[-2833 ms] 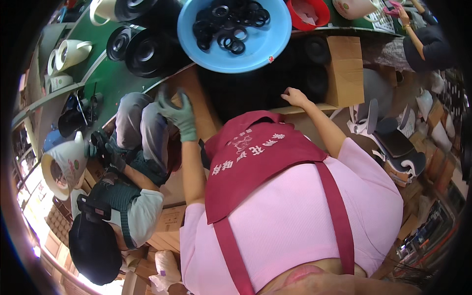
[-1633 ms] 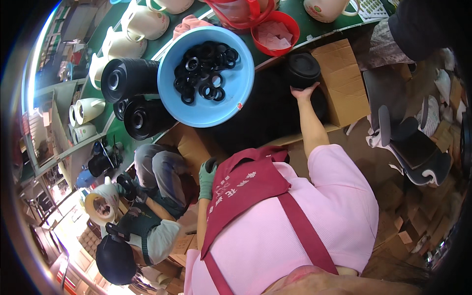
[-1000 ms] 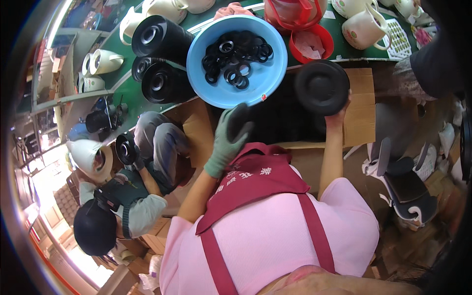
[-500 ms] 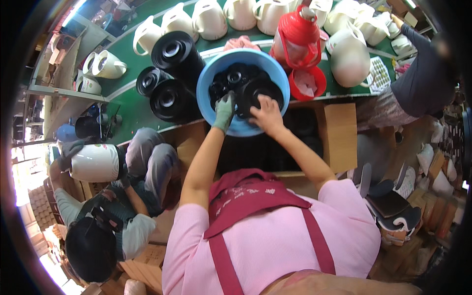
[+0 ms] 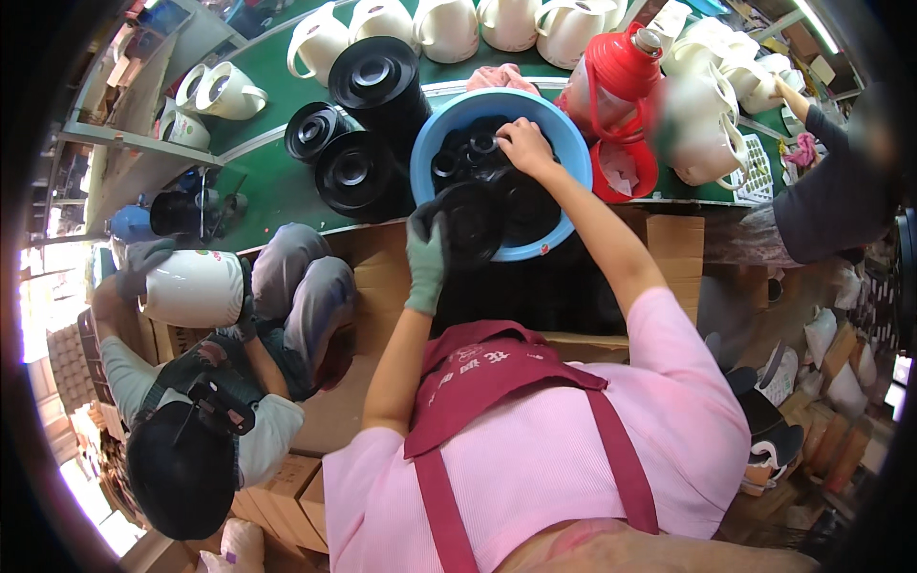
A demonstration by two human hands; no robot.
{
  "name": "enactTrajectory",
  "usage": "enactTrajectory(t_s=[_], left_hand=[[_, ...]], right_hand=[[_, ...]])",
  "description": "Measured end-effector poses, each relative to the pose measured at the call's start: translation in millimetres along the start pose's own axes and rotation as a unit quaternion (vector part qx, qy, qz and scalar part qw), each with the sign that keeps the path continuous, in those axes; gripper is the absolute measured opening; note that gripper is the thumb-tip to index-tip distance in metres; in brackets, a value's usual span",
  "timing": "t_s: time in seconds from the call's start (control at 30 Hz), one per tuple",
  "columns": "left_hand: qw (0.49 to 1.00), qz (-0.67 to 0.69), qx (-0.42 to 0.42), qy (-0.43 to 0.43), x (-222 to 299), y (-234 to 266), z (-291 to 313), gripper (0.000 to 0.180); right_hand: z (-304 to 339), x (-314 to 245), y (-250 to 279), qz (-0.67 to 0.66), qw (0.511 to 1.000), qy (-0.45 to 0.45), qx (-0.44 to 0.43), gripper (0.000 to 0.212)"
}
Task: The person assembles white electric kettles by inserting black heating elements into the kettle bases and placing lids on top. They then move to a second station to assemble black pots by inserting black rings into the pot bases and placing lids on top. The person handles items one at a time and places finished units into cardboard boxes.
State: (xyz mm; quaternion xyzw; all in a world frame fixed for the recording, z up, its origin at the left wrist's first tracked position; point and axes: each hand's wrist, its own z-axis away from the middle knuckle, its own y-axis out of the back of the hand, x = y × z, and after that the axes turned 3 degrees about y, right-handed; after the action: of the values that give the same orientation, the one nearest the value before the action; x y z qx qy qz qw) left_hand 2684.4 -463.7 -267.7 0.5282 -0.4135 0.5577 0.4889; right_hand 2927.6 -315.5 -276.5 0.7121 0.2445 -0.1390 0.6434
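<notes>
A light blue basin (image 5: 574,153) holds several black round plastic parts (image 5: 527,208). In its green glove, my left hand (image 5: 427,250) grips the edge of a wide black disc-shaped part (image 5: 471,225), tilted over the basin's near-left rim. My bare right hand (image 5: 524,146) reaches into the far side of the basin, fingers bent down onto the small ringed black parts (image 5: 480,145). Whatever its fingertips pinch is hidden. Left of the basin, stacks of similar black round parts (image 5: 374,67) stand on the green bench (image 5: 277,181).
Cream jugs (image 5: 446,29) line the bench's far side. A red flask (image 5: 616,72) and red bowl (image 5: 642,174) stand right of the basin. An open cardboard box (image 5: 674,258) lies below. One person (image 5: 181,458) holds a white jug body (image 5: 194,288) at left; another (image 5: 831,205) works at right.
My left hand has come back toward me, lifting the wide black disc to the near rim. My right hand has moved from the near right parts to the basin's far side. The view has shifted.
</notes>
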Motion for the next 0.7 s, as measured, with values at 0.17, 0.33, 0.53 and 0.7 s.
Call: enactTrajectory(t_s=[0.17,0.33,0.53,0.7], left_hand=[[0.977,0.125,0.009,0.174,13,95,60,0.039],[0.969,0.155,0.078,0.175,-41,129,97,0.045],[0.937,0.267,0.097,0.206,9,89,84,0.04],[0.938,0.272,0.022,0.213,48,66,76,0.04]], right_hand=[[-31,10,-61,0.248,0.953,0.066,-0.159,0.028],[-39,-10,-46,0.202,0.969,0.049,-0.135,0.021],[58,-110,31,-0.36,0.927,0.071,-0.072,0.016],[153,-160,35,-0.135,0.953,0.269,-0.02,0.018]])
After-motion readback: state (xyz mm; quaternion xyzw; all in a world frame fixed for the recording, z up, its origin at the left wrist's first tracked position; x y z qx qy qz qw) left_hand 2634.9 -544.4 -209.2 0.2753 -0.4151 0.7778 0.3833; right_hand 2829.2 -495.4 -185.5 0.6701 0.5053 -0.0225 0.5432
